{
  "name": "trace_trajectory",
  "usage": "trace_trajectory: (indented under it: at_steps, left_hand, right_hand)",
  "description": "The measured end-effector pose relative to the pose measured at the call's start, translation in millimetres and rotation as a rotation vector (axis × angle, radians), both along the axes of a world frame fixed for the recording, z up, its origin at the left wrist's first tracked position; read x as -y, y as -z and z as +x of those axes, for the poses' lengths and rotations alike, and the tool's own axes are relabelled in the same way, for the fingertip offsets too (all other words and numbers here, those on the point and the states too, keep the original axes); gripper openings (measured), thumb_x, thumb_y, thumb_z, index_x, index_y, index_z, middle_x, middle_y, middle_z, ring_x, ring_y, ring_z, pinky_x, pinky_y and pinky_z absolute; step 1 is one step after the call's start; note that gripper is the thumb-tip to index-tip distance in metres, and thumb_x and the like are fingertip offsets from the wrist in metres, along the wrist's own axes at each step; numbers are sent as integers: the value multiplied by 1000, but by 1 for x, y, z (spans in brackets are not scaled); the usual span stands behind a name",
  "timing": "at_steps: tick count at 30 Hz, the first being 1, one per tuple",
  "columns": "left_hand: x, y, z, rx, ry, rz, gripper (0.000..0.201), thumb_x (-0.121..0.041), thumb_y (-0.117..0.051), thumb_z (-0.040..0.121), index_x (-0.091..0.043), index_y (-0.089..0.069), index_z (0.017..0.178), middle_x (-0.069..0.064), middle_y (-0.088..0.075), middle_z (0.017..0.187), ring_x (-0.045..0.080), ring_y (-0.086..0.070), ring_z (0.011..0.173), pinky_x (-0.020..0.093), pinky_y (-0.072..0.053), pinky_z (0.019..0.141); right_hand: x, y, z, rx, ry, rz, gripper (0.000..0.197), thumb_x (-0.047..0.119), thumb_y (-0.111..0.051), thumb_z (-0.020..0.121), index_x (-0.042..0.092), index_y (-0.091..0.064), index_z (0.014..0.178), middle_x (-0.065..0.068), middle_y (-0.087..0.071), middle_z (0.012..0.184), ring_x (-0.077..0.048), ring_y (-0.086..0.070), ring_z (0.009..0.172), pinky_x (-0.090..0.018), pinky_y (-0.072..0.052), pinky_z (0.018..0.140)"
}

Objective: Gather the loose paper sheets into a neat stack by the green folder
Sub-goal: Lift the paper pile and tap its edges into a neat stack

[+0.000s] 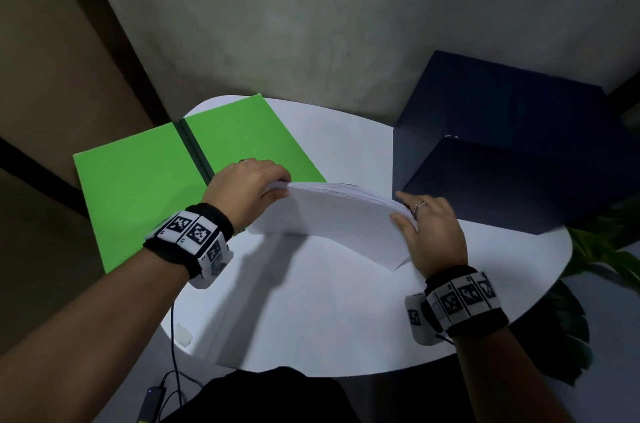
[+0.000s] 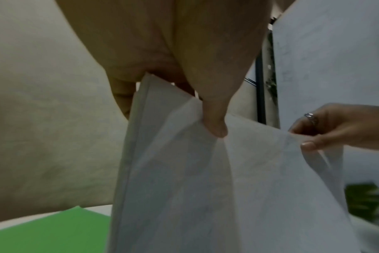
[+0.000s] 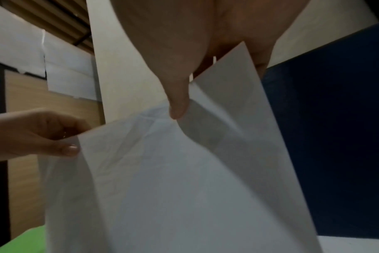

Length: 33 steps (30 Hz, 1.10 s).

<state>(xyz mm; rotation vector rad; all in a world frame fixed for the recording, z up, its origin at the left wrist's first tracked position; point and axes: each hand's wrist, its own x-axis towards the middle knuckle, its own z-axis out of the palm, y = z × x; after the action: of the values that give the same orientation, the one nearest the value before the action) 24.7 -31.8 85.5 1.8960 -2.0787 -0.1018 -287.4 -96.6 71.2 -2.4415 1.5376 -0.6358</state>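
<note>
Bowing white paper sheets (image 1: 332,214), edges uneven

The paper sheets (image 1: 332,214) hide the fingertips behind them; their lower edges are blurred.

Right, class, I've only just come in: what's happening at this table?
A person holds a bundle of white paper sheets upright on the round white table, the left hand pinching one top corner and the right hand the other. The open green folder lies flat to the left, and a dark blue box stands to the right. The sheets are not yet laid down.
</note>
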Motion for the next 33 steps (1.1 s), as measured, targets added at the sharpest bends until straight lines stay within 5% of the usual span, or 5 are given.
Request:
trace_trajectory:
  at_steps: [4, 17, 21, 25, 33]
  left_hand:
    - [0, -8, -3, 142, 3, 50, 14, -35, -59, 92, -24, -62, 101, -3, -71, 95, 27, -65, 86, 31, -44, 60]
    - [-1, -24, -14, 291, -4, -140, 19, -32, -58, 91, -29, -60, 110, -4, -71, 104, 28, -61, 98, 40, -43, 80]
    - [-6, -29, 15, -164, -386, -477, 93, -52, -71, 77, -15, -28, 151, 6, -35, 154, 29, -37, 138, 39, -25, 115]
    - [0, -10, 2, -899, -407, -113, 128, -57, -83, 58, -20, -6, 154, 3, -24, 160, 19, -29, 144, 43, -26, 118]
    - [9, -16, -35, -1257, -302, -237, 30, -3, -76, 79, 3, -68, 107, -8, -73, 95, -4, -70, 83, 17, -52, 76]
  right_hand:
    - [0, -13, 2, -95, 13, 65, 18, 22, -65, 91, 13, -73, 104, -1, -70, 102, -29, -60, 99, -43, -49, 84]
    - [-10, -40, 81, -358, -87, 157, 21, 23, -58, 92, 28, -56, 113, -3, -70, 97, -33, -66, 91, -36, -48, 69]
    - [13, -54, 44, 40, 85, 251, 28, 32, -71, 85, 22, -65, 110, -3, -73, 96, -29, -68, 90, -35, -54, 77]
    - [13, -56, 39, 909, 8, 534, 27, -1, -74, 83, 18, -71, 102, 2, -78, 97, -16, -74, 93, -34, -58, 86]
    - [-4, -40, 49, 1062, 8, 441, 31, -8, -76, 78, 17, -71, 96, 8, -77, 91, -11, -72, 91, -23, -56, 80]
